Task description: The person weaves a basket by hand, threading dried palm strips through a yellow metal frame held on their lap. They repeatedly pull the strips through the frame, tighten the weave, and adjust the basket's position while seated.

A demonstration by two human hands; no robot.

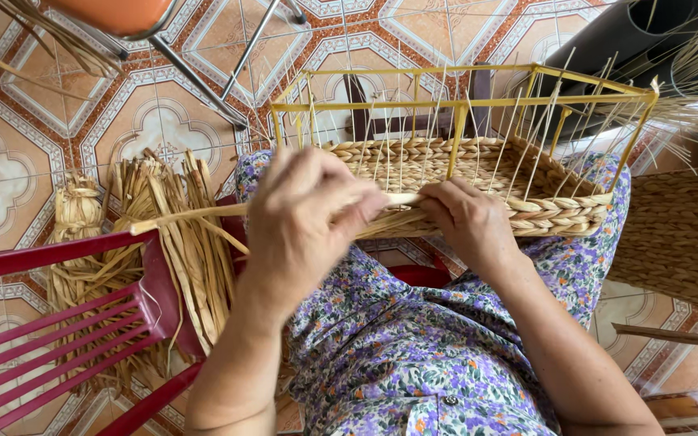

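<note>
left hand (pixel 304 218): pinching straw strand (pixel 203 215) | right hand (pixel 466 220): fingers curled on basket rim (pixel 559 211)

Both forearms extend forward from the lower frame edge and converge at centre. The left hand (pixel 304 214) is palm-down, back toward the camera, fingers curled and pinched closed with the thumb. The right hand (pixel 466 218) is lower-profile, fingers flexed and tucked forward, wrist bent slightly inward. The two hands lie just beside each other.

Red plastic chair (pixel 58 323), bundle of dried straw (pixel 179 234) on patterned tiled floor (pixel 10 161), finished woven basket (pixel 680 234)
</note>
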